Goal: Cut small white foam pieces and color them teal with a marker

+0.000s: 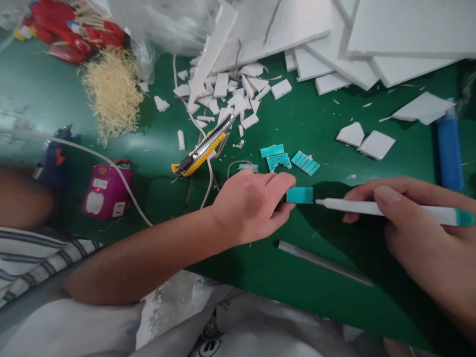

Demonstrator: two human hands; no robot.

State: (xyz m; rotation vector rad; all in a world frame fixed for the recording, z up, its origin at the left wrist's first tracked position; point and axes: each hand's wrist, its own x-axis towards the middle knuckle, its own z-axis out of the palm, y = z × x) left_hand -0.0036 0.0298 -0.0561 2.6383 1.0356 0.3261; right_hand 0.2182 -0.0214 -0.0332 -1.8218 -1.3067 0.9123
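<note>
In the middle of the head view my left hand pinches a small teal-coloured foam piece by its left end, just above the green table. At the right, my right hand grips a white marker pen with a teal end. Its tip points left, very close to the foam piece's right edge; whether they touch I cannot tell. Beyond my left hand lie three decorated teal pieces: a plain strip, a dotted notched one and a striped one.
A yellow utility knife lies beside white foam scraps. Foam sheets are stacked behind. A purple power socket block, a cable and a toothpick pile are left. A glue stick lies in front; someone's arm is far left.
</note>
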